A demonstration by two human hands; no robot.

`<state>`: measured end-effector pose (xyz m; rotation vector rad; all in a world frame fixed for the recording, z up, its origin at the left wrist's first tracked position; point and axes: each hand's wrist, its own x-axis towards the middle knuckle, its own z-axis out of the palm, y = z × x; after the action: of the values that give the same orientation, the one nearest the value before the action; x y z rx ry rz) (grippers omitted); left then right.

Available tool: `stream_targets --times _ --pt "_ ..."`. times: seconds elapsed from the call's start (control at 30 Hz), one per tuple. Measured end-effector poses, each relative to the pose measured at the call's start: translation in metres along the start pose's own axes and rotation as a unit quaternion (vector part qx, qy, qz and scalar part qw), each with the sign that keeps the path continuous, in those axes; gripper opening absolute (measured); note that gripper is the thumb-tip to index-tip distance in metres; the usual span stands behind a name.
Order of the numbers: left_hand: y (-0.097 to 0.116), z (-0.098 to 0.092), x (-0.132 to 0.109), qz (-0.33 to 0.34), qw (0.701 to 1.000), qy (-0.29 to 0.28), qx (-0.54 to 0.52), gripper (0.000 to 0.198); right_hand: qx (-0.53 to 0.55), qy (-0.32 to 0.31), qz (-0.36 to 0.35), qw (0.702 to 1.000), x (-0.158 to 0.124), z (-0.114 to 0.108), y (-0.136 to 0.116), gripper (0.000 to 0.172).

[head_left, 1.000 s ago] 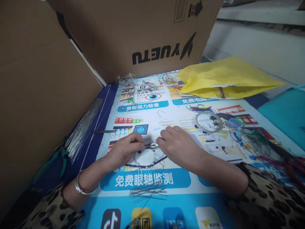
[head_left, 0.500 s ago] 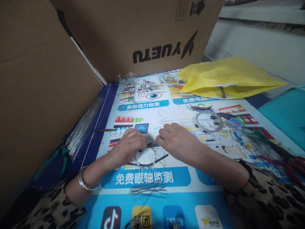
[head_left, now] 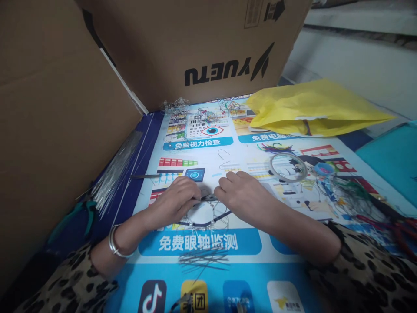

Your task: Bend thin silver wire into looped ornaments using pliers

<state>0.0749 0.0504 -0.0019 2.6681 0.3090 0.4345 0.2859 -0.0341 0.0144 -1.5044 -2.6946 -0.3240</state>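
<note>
Well, the beaded wire ring point(head_left: 203, 225) is on the desk point(head_left: 241, 154), longer from side to side, reaching toward the near edge from the left hand point(head_left: 177, 198) and right hand point(head_left: 241, 193), which both seem to pinch its far side, the left one a bit nearer.

Over the link I see a matt brown cardboard box point(head_left: 146, 52), a creased, cloth-like yellow bag point(head_left: 312, 104), a round silver bangle point(head_left: 112, 241) of glossy metal — and a beaded silvery loop point(head_left: 204, 228) of fine metallic wire.
</note>
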Motion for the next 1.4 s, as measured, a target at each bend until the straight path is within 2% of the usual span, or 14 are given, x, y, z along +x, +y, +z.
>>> stream_targets --times 0.13,0.27,0.43,0.63,0.77,1.07,1.17,1.27,1.4 --pt "0.005 -0.001 0.002 -0.01 1.0 0.019 0.01 0.002 -0.014 0.003 0.012 1.0 0.0 -0.003 -0.006 0.008" --pt "0.006 -0.001 0.001 -0.001 0.999 0.033 0.018 0.003 -0.022 0.011 0.018 1.0 -0.001 -0.005 -0.009 0.009" --pt "0.002 -0.002 0.0 -0.009 0.999 0.038 -0.007 0.008 -0.019 0.036 0.023 0.999 -0.006 0.001 -0.003 0.009" --pt "-0.005 -0.005 -0.001 0.0 0.996 0.073 -0.05 0.012 -0.011 0.049 0.017 0.999 -0.011 0.004 0.005 0.01" --pt "-0.008 -0.008 -0.006 0.013 0.996 0.077 -0.042 0.009 -0.003 0.063 0.017 0.998 -0.012 0.004 0.005 0.009" --pt "-0.007 -0.011 -0.013 -0.012 0.998 0.07 0.0 0.011 0.019 0.07 0.017 0.997 -0.005 0.009 -0.003 0.011" --pt "-0.007 -0.011 -0.013 -0.012 0.997 0.072 0.001 0.011 0.073 0.055 0.008 0.996 -0.005 0.001 0.003 0.012" --pt "-0.007 -0.009 -0.014 0.008 0.997 0.077 0.01 0.012 0.165 0.013 -0.009 0.986 -0.009 -0.01 0.017 0.014" --pt "-0.007 -0.007 -0.015 0.037 0.994 0.093 0.035 0.013 0.136 0.042 0.04 0.989 -0.01 -0.013 0.029 0.014"
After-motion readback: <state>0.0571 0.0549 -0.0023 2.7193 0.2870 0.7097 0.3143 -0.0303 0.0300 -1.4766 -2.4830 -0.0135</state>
